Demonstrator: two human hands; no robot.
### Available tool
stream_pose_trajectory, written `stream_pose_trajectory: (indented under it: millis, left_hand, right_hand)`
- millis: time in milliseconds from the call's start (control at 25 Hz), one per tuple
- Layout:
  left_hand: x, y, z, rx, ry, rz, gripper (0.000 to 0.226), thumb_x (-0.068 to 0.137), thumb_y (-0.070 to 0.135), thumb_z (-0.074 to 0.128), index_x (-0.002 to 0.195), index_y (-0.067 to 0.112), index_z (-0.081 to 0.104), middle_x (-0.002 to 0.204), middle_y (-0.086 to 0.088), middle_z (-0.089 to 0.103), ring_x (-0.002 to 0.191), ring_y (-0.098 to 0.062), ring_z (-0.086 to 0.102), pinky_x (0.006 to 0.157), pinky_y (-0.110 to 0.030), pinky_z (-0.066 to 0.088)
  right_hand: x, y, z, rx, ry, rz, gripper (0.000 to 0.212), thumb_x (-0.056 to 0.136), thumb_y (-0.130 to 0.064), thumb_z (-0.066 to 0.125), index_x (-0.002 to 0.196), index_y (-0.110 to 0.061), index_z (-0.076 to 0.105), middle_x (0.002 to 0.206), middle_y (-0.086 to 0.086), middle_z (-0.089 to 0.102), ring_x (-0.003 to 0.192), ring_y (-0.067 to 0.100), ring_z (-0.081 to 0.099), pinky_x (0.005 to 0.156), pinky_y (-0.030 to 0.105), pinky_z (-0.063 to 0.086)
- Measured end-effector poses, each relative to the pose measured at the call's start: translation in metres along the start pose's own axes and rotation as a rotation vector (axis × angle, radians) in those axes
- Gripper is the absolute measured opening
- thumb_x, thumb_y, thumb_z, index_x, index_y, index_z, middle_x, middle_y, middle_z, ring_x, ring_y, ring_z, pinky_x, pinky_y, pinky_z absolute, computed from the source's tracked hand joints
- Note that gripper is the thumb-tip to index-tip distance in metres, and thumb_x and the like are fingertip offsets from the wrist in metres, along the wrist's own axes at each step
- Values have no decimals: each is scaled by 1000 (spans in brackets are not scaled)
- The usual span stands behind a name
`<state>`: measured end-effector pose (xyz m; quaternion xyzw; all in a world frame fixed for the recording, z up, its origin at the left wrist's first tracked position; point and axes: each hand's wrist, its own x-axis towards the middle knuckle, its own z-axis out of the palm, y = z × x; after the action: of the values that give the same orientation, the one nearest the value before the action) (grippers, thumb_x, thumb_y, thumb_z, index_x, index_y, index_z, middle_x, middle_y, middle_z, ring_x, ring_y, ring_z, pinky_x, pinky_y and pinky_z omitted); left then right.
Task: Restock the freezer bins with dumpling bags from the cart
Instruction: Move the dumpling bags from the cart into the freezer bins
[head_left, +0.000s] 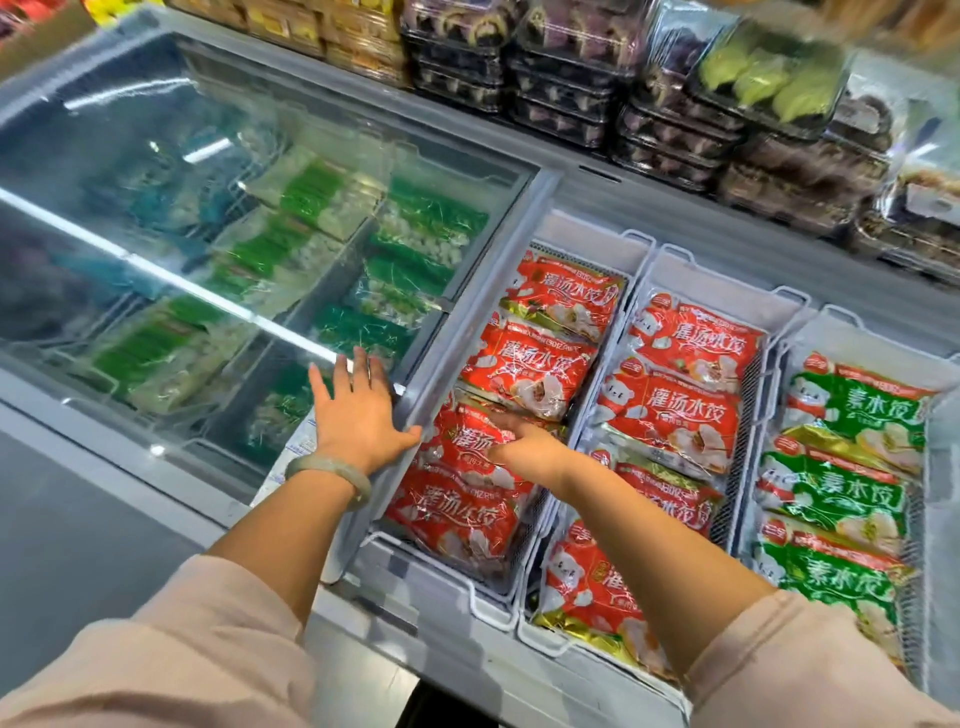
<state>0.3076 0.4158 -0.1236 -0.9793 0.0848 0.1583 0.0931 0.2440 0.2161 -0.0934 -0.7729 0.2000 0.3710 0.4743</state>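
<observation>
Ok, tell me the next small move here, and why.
Probably press the red bag down flat with the right hand. That hand is already on the bag in the leftmost open bin, where it lies overlapping its neighbours. The left hand rests flat on the glass lid at its edge, so the bin is uncovered.

Red bags (524, 358): overlapping flat in two white wire bins (641, 238), frame centre.
Green bags (852, 415): third bin, right edge.
</observation>
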Motion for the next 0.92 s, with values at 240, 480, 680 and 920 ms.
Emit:
stream_pose_trajectory:
  millis: [240,480,680,920]
  left_hand:
    - [-1,5,3,125,58,90,78,96,45,38,152,7,-1,161,-10,-4,149,-30,3,118,-57,1]
    - [-5,33,-15,34,109,218,69,91,22,49,150,8,16,156,-17,19,140,-37,26,116,-49,23]
    - [-36,115,-27,-298,-183,363,40,94,25,42,131,9,40,117,-16,62,102,-34,61,87,-45,52]
    - [-118,244,-28,3,-533,718,39,96,36,45,126,12,55,129,-7,58,111,-23,55,94,-31,42]
  right_hand:
    - [-9,17,-5,114,104,53,47,95,-15,50,141,-16,40,121,8,57,121,33,55,97,44,50]
    - [-56,82,-21,175,193,84,33,96,-21,46,125,-8,52,118,13,61,98,23,60,81,33,52]
    - [-117,186,-27,461,328,206,24,97,-20,47,110,-4,59,88,7,63,72,18,58,63,28,46]
    - [-214,317,-9,768,629,349,22,96,-5,43,76,-10,50,62,5,47,45,13,37,36,13,25]
